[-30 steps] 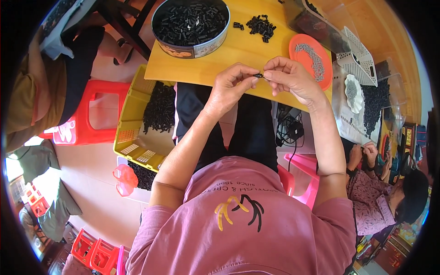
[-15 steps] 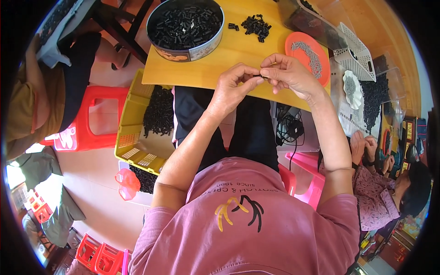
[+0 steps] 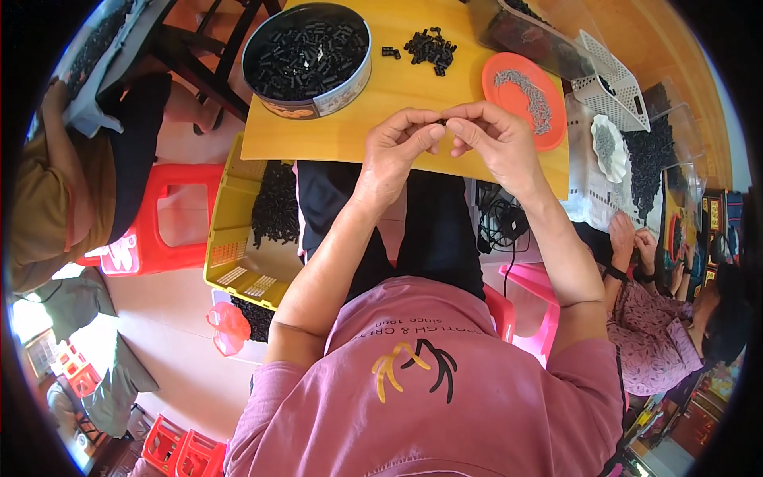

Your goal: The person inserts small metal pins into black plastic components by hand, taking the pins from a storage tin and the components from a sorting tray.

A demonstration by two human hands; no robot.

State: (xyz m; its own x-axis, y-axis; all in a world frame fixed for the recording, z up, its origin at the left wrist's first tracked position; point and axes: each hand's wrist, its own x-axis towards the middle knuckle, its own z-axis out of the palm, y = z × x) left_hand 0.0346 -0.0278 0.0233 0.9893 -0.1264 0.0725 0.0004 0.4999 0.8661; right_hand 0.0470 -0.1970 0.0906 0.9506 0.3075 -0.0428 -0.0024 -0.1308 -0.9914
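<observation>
My left hand (image 3: pixel 395 151) and my right hand (image 3: pixel 494 145) meet fingertip to fingertip over the front of the yellow table (image 3: pixel 318 135). Between their pinched thumbs and forefingers is a small black part (image 3: pixel 443 122), mostly covered by the fingers. Whether a pin is also held there cannot be made out. Beyond the hands lies a loose pile of small black parts (image 3: pixel 431 50), with a few more (image 3: pixel 391 52) beside it. Close to my right hand is an orange plate (image 3: pixel 509 107) bearing small grey metal pins (image 3: pixel 531 95).
A round tin (image 3: pixel 342 99) full of black parts stands at the table's left. Below it is a yellow crate (image 3: pixel 226 230) with more. At right are a clear bin (image 3: pixel 524 36), a white perforated basket (image 3: pixel 612 99) and a white dish (image 3: pixel 600 131). People sit left and right.
My view has shifted slightly, so the table things appear a little further left. My fingertips have drawn closer around the black part, which now shows less.
</observation>
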